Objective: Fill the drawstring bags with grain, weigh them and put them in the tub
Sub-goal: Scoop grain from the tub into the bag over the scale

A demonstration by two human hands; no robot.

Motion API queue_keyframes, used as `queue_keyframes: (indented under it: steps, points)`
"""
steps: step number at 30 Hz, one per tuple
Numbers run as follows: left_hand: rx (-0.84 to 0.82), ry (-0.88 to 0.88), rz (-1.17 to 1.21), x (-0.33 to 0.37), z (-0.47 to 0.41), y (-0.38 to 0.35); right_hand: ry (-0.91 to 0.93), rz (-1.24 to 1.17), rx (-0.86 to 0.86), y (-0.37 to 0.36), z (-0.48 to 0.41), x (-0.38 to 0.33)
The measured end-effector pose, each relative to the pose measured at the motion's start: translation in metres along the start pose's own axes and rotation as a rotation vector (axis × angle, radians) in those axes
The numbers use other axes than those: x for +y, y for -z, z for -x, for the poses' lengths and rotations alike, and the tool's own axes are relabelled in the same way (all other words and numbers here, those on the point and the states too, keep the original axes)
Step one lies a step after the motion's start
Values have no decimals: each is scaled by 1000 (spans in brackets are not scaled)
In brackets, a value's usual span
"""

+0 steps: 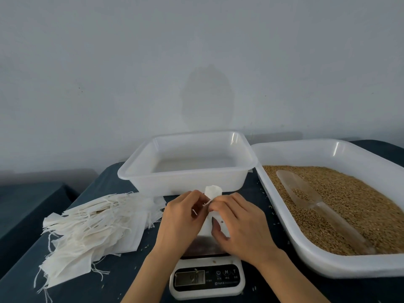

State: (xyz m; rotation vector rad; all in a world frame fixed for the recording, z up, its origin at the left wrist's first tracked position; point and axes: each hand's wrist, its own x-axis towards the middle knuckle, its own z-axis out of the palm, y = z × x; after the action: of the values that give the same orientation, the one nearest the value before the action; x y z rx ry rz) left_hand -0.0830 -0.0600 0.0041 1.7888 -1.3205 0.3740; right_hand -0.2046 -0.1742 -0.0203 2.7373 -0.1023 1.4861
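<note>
left hand (179, 219) fingers pinch soft white cloth drawstring bag (213, 190) at its neck | right hand (238, 226) fingers curl round it, above scale (207, 278) | limp flat bags (94, 221) heaped on worktop (122, 270) | clear scoop (306, 193) in granular grain (354, 204)

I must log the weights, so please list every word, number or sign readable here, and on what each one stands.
"M": middle button of the scale.
"T": right button, faint.
Power sign: left button.
Display digits: too blurred to read.
Small print under the buttons: too small to read.
Empty tub, grain tub, bag pile, held bag: no text seen.
</note>
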Motion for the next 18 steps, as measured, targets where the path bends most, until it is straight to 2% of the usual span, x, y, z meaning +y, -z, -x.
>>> queue_keyframes:
  steps: [7,11,14,18]
  points:
    - [89,87,102,2,0,0,-57,171,-37,2,-1,8]
    - [80,-13,154,9,1,4,-92,37,-15,1,-1,8]
    - [-42,-99,187,8,0,10,-161,-204,11,3,-1,11]
    - [-308,-46,108,1,0,8,-246,-464,29,-2,-2,12]
